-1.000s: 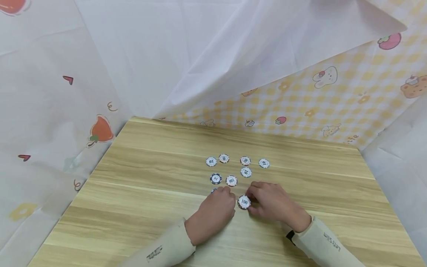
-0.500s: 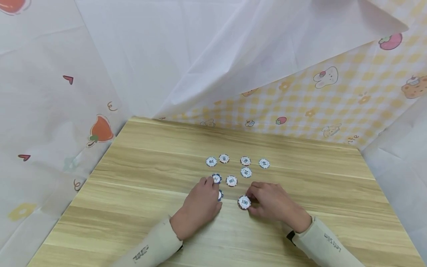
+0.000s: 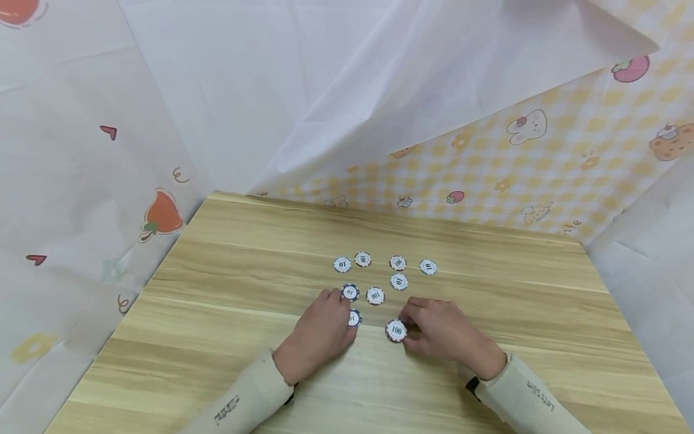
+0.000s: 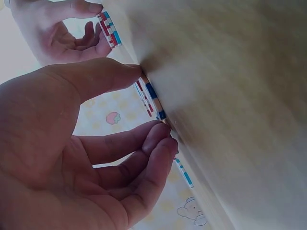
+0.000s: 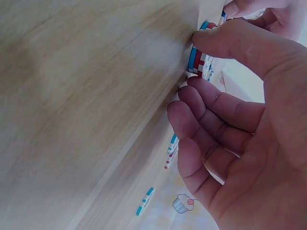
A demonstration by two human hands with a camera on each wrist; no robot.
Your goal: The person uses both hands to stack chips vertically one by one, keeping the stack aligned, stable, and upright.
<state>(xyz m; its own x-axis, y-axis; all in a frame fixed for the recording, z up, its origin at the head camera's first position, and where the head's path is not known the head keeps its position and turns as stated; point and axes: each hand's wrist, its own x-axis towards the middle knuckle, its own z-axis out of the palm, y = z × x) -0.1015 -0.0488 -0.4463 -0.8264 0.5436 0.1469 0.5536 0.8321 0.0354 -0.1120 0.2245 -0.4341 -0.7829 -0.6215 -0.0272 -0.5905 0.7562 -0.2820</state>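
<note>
My left hand has its thumb and fingertips at opposite edges of a dark blue and white poker chip, pinching it flat on the table. The left wrist view shows this chip edge-on between thumb and fingers. To the right, my right hand holds a short stack of poker chips with a white "100" face on top. Seen from the right wrist, the stack has a light blue layer at the table and red and white layers above.
Beyond the hands lie several loose chips, among them a dark blue "10" chip, a "100" chip and a light blue "10" chip. The wooden table meets a yellow checked cloth at the back.
My left hand has moved left, away from the stack, and come to the dark blue chip, which shows more now. My right hand has kept its place at the stack.
</note>
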